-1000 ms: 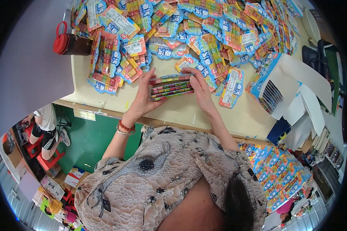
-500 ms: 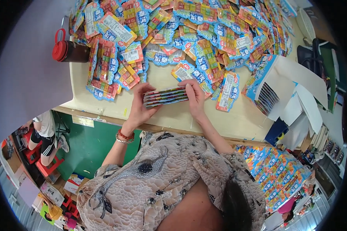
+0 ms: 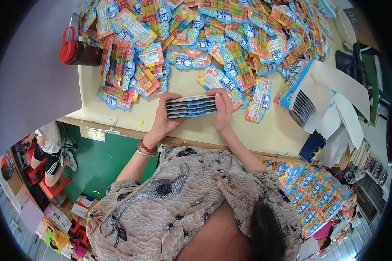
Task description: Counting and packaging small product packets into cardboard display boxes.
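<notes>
Between my two hands is a small stack of flat, wavy-edged candy packets (image 3: 191, 107), held edge-on so that several layers show. My left hand (image 3: 162, 116) grips the stack's left end, its thumb and fingers closed around it. At the other end, my right hand (image 3: 222, 111) presses its fingers against the packets' edges. A big heap of the same blue, red and yellow packets (image 3: 233, 63) covers the far part of the table. One loose packet (image 3: 258, 100) lies label up, just right of my right hand.
An open display box (image 3: 307, 89) with packets standing inside is at the right of the table (image 3: 265, 141). A dark bottle with a red lid (image 3: 80, 53) stands at the left. Packed colourful boxes (image 3: 315, 195) are at lower right. A person (image 3: 52, 148) sits at far left.
The stack has tilted in my hands, so its blue wavy edges now face me more evenly. Both hands stay at its ends, having shifted slightly to the right.
</notes>
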The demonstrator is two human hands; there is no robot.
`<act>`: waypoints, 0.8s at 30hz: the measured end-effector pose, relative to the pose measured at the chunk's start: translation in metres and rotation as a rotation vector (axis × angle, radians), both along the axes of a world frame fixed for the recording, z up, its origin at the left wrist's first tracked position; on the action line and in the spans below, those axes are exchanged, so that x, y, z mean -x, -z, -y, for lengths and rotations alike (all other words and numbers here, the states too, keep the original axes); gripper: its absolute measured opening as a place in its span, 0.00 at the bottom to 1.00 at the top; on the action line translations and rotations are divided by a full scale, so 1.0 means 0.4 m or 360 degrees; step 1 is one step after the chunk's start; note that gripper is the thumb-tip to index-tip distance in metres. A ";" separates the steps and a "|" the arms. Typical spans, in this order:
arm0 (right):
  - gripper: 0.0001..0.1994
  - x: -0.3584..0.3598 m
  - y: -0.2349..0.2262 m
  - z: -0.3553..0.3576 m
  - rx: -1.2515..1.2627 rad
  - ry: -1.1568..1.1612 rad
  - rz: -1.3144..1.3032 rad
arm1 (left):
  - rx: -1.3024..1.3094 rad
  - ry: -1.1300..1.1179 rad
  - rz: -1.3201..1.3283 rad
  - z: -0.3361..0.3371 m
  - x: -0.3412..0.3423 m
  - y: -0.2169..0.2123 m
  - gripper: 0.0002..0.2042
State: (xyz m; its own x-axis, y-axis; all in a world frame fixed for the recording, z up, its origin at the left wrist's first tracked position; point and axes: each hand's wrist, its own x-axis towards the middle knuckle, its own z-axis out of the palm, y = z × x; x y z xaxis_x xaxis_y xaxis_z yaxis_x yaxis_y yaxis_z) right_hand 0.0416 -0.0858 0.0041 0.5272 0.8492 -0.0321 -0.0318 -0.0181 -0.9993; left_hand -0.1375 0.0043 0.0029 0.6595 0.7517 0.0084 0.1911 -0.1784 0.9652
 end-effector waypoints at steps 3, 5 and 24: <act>0.14 0.002 -0.002 0.008 0.0016 -0.0030 0.0016 | 0.0153 -0.0011 0.0051 -0.007 0.007 0.009 0.29; 0.15 0.002 -0.026 0.015 0.0035 -0.0065 -0.0021 | 0.0044 0.0056 0.0005 -0.017 0.022 0.001 0.29; 0.30 -0.112 -0.113 -0.010 0.0665 -0.0568 0.2027 | 0.0313 0.0216 -0.0117 -0.031 0.082 -0.044 0.26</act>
